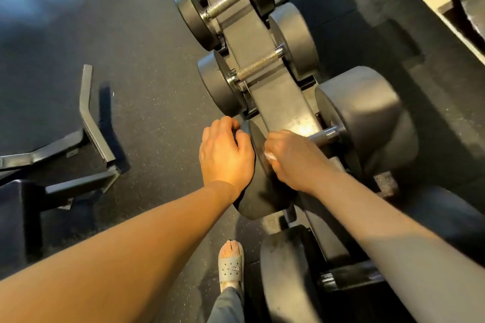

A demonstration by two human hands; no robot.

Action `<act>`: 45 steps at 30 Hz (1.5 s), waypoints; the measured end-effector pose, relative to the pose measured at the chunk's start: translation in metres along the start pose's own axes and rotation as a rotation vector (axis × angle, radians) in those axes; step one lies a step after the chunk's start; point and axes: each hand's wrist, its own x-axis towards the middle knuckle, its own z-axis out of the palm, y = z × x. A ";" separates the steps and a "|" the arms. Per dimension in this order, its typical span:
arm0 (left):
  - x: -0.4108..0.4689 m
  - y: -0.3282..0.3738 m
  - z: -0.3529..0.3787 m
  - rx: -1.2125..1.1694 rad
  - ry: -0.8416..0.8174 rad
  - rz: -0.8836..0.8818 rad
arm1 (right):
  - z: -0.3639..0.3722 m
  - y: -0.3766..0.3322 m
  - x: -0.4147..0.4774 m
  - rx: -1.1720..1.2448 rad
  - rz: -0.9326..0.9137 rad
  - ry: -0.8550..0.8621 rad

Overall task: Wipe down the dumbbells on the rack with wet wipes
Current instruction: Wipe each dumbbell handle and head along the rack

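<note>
You are looking at matte black dumbbells [367,118] with silver knurled handles [258,64] along the frame's centre. A white wipe [270,155] is showing at mid-frame. The floor [147,65] is showing dark grey with pale speckles; your sandal [231,267], bottom centre, is grey-green.

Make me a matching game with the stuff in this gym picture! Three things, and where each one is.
Things:
1. left hand
2. wet wipe
3. sandal

Places:
A. on the floor, on a foot
B. resting on the near head of the dumbbell
C. bunched in the right hand

Pairs: 1-B, 2-C, 3-A
</note>
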 end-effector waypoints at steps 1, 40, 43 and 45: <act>0.000 0.000 0.000 0.004 0.002 0.008 | 0.006 0.003 -0.002 -0.029 -0.054 0.037; 0.005 -0.004 0.003 0.078 -0.028 0.043 | 0.040 -0.001 -0.029 1.988 1.097 1.011; 0.005 -0.004 0.003 0.080 -0.025 0.041 | 0.040 -0.027 -0.019 2.026 1.184 0.939; 0.006 -0.006 0.004 0.080 -0.021 0.037 | 0.043 -0.040 -0.019 1.881 1.180 0.678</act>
